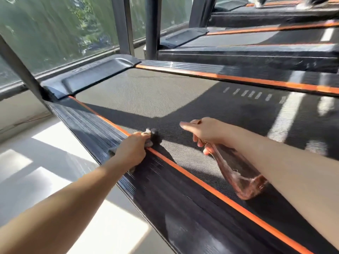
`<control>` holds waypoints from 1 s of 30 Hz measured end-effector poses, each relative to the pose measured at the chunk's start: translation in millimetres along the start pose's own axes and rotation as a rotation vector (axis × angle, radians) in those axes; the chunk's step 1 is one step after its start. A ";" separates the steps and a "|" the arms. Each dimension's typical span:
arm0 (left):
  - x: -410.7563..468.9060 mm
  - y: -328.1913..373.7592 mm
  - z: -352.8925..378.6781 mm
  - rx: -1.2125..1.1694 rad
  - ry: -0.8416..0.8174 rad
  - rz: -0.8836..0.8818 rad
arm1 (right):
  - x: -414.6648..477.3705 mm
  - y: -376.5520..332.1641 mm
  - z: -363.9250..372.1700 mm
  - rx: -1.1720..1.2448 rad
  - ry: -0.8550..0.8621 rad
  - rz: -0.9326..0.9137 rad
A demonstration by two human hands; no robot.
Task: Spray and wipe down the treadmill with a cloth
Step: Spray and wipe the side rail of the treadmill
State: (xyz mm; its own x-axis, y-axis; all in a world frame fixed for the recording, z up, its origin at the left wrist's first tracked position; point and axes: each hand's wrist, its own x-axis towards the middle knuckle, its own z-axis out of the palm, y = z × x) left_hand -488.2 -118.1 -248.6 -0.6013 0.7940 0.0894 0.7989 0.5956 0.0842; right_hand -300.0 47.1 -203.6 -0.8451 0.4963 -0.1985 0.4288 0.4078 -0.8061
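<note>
A black treadmill [146, 92] with orange stripes along both sides of its belt fills the middle of the view. My left hand [133, 150] grips a bunched grey cloth [151, 136] and holds it against the near orange stripe and ribbed side rail. Over the belt, my right hand [203, 132] holds a clear pink-tinted spray bottle [240, 173] by its neck, with the forefinger stretched forward. The bottle's body hangs back under my forearm, and its nozzle is hidden by the hand.
More treadmills [256, 50] stand in a row beyond this one; someone's feet [260, 1] are on the farthest. A slanted post [22, 70] rises at the left by large windows [55, 33]. Pale floor [45, 162] lies to the left.
</note>
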 end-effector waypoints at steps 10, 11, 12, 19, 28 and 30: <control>-17.1 77.0 -23.0 -0.040 -0.209 0.323 | 8.5 10.3 -28.7 0.175 -0.020 -0.099; -19.3 87.2 -19.2 -0.059 -0.218 0.382 | 9.5 9.4 -29.4 0.171 -0.038 -0.105; -22.2 97.4 -14.9 -0.070 -0.232 0.435 | 10.7 7.3 -30.9 0.146 -0.051 -0.109; -15.8 99.3 -6.8 -0.125 -0.324 0.687 | 36.3 6.5 -17.3 0.091 -0.098 -0.069; 23.8 17.1 -8.7 -0.132 -0.436 0.846 | 95.2 -21.9 10.8 0.350 -0.143 0.131; 37.0 13.1 -2.9 -0.103 -0.431 0.903 | 111.8 -26.1 12.3 0.352 -0.177 0.171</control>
State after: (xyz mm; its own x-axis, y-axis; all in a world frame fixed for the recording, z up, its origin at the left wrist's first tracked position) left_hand -500.1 -81.3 -241.4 0.3020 0.9315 -0.2026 0.9358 -0.2490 0.2497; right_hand -409.6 82.5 -211.6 -0.8261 0.3822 -0.4141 0.4586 0.0291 -0.8881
